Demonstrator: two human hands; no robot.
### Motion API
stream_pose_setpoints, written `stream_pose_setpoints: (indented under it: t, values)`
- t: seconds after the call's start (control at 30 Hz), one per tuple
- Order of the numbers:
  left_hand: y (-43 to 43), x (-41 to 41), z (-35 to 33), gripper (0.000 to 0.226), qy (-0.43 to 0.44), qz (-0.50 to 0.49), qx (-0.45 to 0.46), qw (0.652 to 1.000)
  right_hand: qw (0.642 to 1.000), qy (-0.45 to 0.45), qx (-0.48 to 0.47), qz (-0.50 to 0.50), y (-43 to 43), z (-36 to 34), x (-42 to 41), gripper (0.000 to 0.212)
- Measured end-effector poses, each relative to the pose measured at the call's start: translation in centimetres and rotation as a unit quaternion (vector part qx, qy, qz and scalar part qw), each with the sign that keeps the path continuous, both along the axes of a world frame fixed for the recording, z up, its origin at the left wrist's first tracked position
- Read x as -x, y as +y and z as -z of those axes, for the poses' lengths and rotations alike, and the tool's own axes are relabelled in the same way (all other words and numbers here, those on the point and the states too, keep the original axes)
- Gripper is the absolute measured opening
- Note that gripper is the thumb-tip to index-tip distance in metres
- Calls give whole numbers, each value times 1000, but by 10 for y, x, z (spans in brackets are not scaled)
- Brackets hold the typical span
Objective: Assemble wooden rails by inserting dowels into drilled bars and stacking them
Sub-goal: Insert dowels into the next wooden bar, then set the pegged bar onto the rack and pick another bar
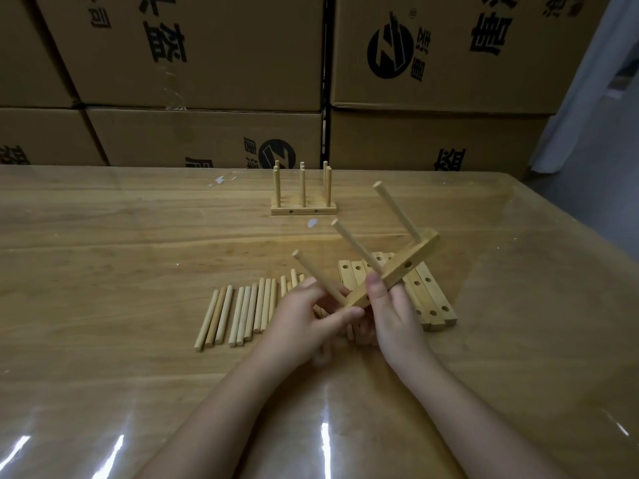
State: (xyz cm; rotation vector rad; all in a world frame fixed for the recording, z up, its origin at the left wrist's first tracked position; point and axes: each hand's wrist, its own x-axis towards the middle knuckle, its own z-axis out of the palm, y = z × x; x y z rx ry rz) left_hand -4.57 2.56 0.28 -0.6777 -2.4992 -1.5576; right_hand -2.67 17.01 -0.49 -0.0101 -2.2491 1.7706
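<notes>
Hands, left [304, 318] and right [394, 316], both in firm grip on tilted bar [420, 252] with 3 dowels [353, 244].

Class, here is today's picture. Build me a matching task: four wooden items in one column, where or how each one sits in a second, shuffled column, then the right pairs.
Column 1
1. bar with three dowels
2. loose dowels
3. spare drilled bars
4. finished rails

Column 2
A. standing upright at the far side of the table
B. lying flat in a row, on the left
C. held tilted by the left hand and right hand
D. lying side by side behind the right hand

Pairs: 1-C, 2-B, 3-D, 4-A
</notes>
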Motion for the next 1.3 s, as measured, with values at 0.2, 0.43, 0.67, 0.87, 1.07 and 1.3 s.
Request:
stream_pose_setpoints:
  t: [0.2, 0.43, 0.67, 0.87, 1.07, 1.3]
  values:
    - [-36, 17, -12, 20, -1, -52, 47, 998, 997, 46, -30, -51, 6, 7, 2, 31]
    - [-82, 84, -32, 17, -63, -57, 230, 970, 994, 44, -73, -70, 7, 4, 0, 23]
    - [-90, 168, -6, 33, -90, -111, 266, 953, 996, 45, -49, -62, 8, 7, 4, 35]
    - [-75, 215, 17, 33, -65, -142, 229, 961, 995, 61, -57, -49, 7, 10, 9, 29]
    - [-60, 248, 20, 24, -53, -197, 181, 962, 996, 62, -37, -47, 9, 12, 10, 28]
    - [-56, 263, 23, 27, -35, -247, 195, 949, 996, 65, -37, -50, 10, 14, 12, 27]
